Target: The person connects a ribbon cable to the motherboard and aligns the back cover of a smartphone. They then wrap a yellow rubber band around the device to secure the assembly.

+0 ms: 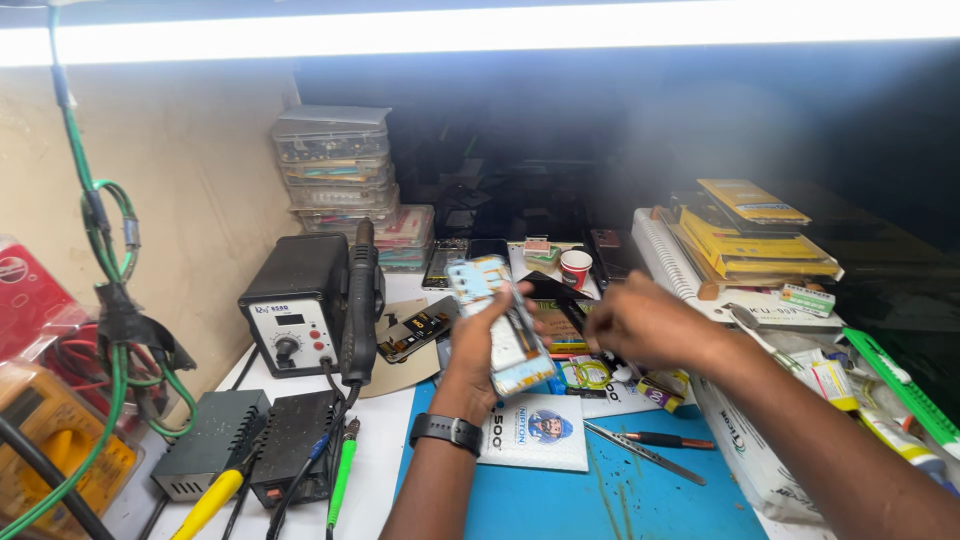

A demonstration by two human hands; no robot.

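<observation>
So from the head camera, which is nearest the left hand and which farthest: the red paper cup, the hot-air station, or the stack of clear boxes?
1. Red paper cup: just behind and right of the left hand.
2. Hot-air station: on its left side.
3. Stack of clear boxes: far back left, against the wall.

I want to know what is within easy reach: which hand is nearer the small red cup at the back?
Right. The right hand lies just below-right of the red cup; the left hand, holding the opened phone, sits farther below-left.

wall (190, 170): beige, left | light strip (500, 30): bright, along top | backdrop (620, 130): dark | bench (385, 440): white
</observation>
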